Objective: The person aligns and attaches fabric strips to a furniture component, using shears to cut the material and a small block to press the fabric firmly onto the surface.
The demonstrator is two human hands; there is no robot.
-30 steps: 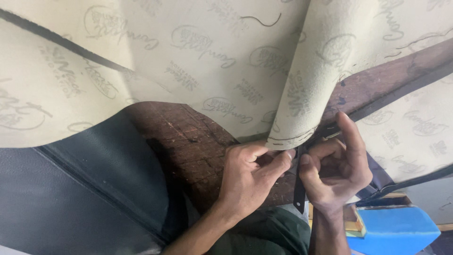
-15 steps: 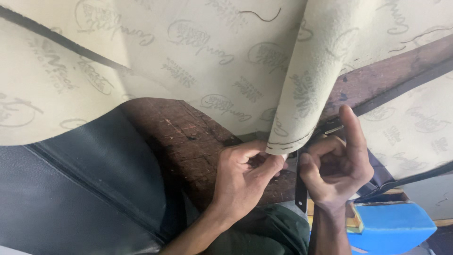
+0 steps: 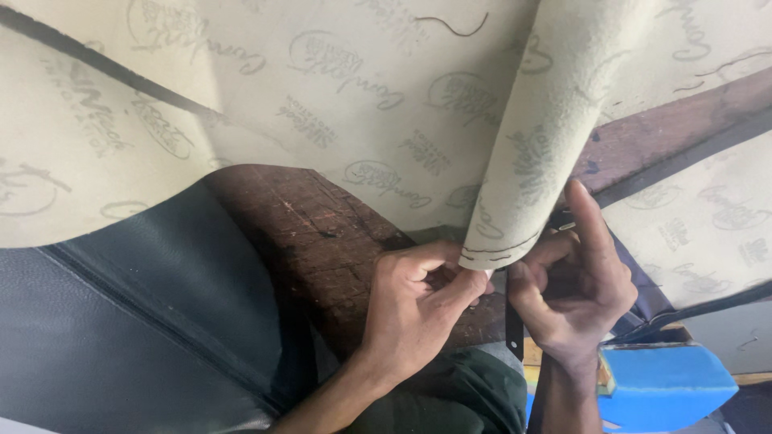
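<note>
At the lower tip of the rolled fold of cream lining (image 3: 527,161), my left hand (image 3: 414,309) pinches the stitched edge between thumb and forefinger, closed on the material. Just right of that fold tip, my right hand (image 3: 575,289) is curled with its forefinger raised along the fold; it appears to hold a narrow dark strip (image 3: 515,325) that hangs below the tip, though the contact itself is hidden. Left of the fold tip lies bare brown wooden bench (image 3: 322,233), and further left a panel of dark leather (image 3: 137,321) with a raised seam. Above the fold tip spreads the printed cream sheet (image 3: 322,88), crossed by a dark band. Below and right of the tip sits a blue foam block (image 3: 663,386). Risk, as I judge it: the pinch sits on very little material, so a tug could slip the edge free and let the fold unroll; loose thread ends may also snag.
</note>
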